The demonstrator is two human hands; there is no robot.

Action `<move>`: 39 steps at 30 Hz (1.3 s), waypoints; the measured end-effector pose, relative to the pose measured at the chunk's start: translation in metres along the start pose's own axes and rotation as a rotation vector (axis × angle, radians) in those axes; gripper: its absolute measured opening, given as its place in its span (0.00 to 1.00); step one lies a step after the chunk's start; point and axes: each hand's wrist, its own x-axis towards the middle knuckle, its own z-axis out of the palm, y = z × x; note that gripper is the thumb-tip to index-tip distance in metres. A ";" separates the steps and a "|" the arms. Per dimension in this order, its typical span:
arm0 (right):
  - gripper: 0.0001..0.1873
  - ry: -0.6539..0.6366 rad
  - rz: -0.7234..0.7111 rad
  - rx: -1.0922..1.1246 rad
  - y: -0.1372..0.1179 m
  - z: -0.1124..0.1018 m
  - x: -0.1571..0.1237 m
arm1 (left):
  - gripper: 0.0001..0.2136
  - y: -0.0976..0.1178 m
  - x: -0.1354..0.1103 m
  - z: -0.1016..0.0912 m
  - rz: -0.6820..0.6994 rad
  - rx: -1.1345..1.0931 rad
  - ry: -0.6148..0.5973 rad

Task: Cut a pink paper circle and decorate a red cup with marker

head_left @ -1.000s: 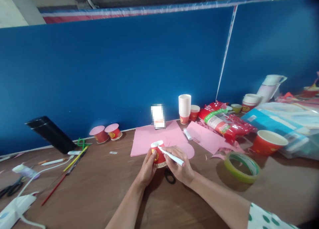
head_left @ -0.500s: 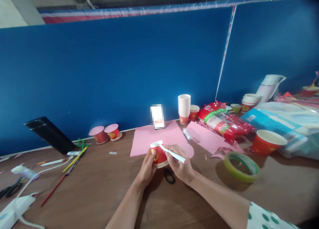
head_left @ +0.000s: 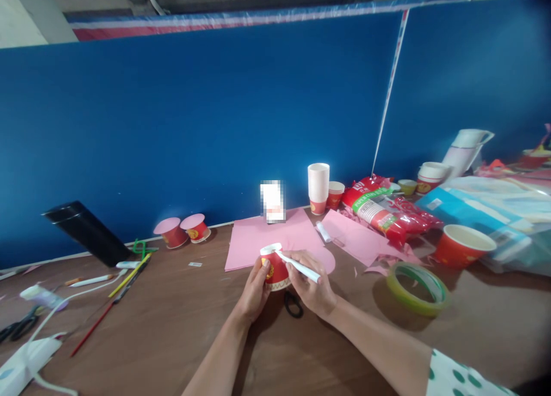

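My left hand [head_left: 256, 288] is closed around the side of a red paper cup [head_left: 275, 271], which is upside down with its wide rim low and its white base up. A zigzag line runs along the pale rim band. In my right hand [head_left: 313, 285] is a white glue pen or marker [head_left: 305, 269], its tip at the upper edge of the cup. The right fingertips also come close to the cup's side; whether they touch it I cannot tell. Below the cup, a black scissors handle [head_left: 293, 305] lies on the table, its blades hidden.
Behind my hands lie pink paper sheets [head_left: 247, 244]. A tape roll [head_left: 417, 290], a red cup [head_left: 462, 247] and a red bag of paper cups [head_left: 383, 209] are to the right. Leftward are a black cylinder [head_left: 88, 232], two pink-topped cups [head_left: 172, 233] and a power strip [head_left: 28, 358].
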 end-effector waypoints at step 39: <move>0.09 0.005 0.028 0.036 -0.009 0.002 -0.003 | 0.16 0.010 -0.002 0.005 -0.098 -0.132 0.111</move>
